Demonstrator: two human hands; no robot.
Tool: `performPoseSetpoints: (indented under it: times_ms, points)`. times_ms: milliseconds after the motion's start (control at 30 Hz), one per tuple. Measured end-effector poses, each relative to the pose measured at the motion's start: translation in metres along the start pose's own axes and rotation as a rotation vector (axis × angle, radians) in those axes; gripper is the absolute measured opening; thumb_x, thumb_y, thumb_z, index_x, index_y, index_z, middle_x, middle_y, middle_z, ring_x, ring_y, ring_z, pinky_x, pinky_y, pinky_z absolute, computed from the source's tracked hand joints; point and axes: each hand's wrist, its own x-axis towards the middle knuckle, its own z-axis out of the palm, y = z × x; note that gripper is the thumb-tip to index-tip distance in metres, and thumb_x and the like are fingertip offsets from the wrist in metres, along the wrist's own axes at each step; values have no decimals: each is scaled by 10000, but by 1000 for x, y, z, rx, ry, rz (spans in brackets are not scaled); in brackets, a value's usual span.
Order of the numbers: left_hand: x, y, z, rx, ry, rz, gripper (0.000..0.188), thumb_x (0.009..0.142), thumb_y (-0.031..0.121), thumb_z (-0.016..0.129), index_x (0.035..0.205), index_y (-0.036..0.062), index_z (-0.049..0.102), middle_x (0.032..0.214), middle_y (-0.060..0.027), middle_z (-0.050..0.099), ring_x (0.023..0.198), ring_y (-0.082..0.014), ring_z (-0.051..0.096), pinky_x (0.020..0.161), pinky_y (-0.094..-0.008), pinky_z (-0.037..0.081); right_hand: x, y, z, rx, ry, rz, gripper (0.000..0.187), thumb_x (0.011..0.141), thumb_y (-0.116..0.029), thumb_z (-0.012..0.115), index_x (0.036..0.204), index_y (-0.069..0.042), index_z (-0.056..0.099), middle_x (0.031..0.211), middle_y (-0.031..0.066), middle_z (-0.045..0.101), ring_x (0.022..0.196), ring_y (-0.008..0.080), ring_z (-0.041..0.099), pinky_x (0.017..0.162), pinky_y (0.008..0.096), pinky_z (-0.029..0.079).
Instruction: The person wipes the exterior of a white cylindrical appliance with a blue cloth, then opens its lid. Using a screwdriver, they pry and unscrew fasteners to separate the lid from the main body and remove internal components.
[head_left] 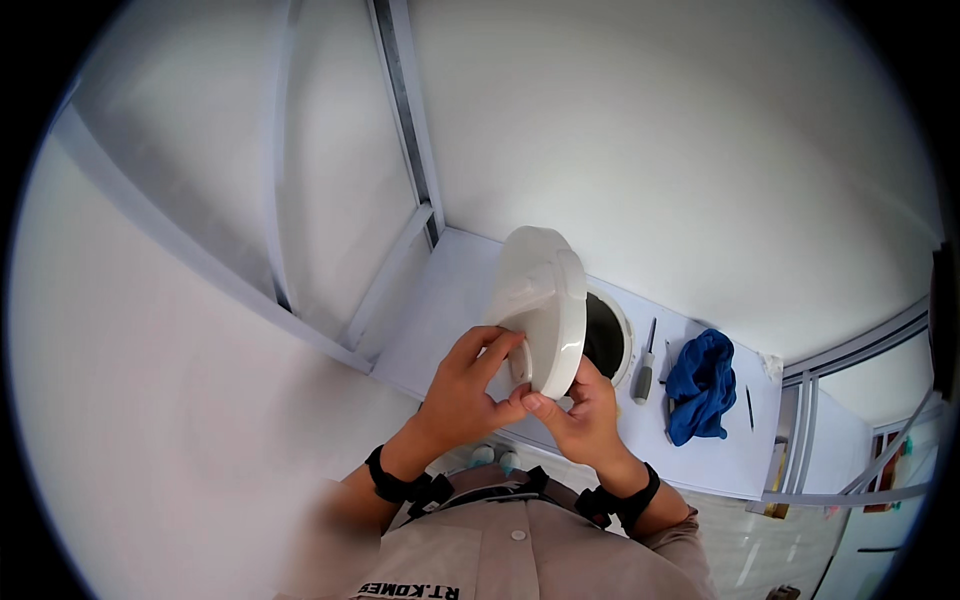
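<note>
"Head view is on my screen. Where do I have the white lid (568, 315)?"

"In 2 hands, tipped on edge above the table (420, 318), in front of the round pot (628, 345). I can't tell whether lid and pot touch. My left hand (462, 385) has its fingers and thumb about a small white handle (520, 362); I can't tell if that part is loose. My right hand (590, 415) grips the lower rim, its thumb beside the left one."

"Which step is that?"

"Fingertip work on the handle, I'd judge. The next move calls for a steady right grip while the left handles the part squarely."

"And my edges?"

"The near table edge runs below my hands, so a dropped part could go over it. To the right come 1 screwdriver (644, 382), 1 blue cloth (704, 380) and 1 thin black stick (750, 408); I'd keep clear of those. The wall (650, 150) stands behind. I see more room leftward, before the metal post (412, 120)."
</note>
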Motion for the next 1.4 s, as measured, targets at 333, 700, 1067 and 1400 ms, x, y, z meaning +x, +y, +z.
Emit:
performPoseSetpoints:
  times_ms: [333,700,1067,1400]
  points:
    - [5,6,-16,-84,-69,-51,630,718,148,917,1270,-4,652,1141,-181,670,960,-336,730,839,-382,642,4,-1,-6,62,-73,4,587,887,-103,889,1387,21,608,1211,89,759,1103,164,735,1001,344,562]
    - [8,13,-26,-21,-91,-26,637,690,113,894,1275,3,669,1182,-176,689,1036,-325,740,906,-394,639,5,-6,-4,93,-70,43,600,925,-154,870,1410,9,557,1191,86,746,1055,150,737,968,336,565]
    - [-10,-1,0,-37,37,-11,694,730,161,900,1356,-6,651,1295,-191,663,1066,-349,730,910,-411,626,4,-2,-1,161,-26,22,616,911,-117,876,1405,-23,520,1310,107,687,1190,178,670,1060,375,519]
    - [-25,-6,15,-217,99,-125,758,806,165,909,1484,11,607,1387,-185,651,1178,-341,696,984,-406,592,-2,-2,6,167,-4,78,651,911,-48,850,1461,13,508,1304,110,694,1177,167,667,1054,350,516]
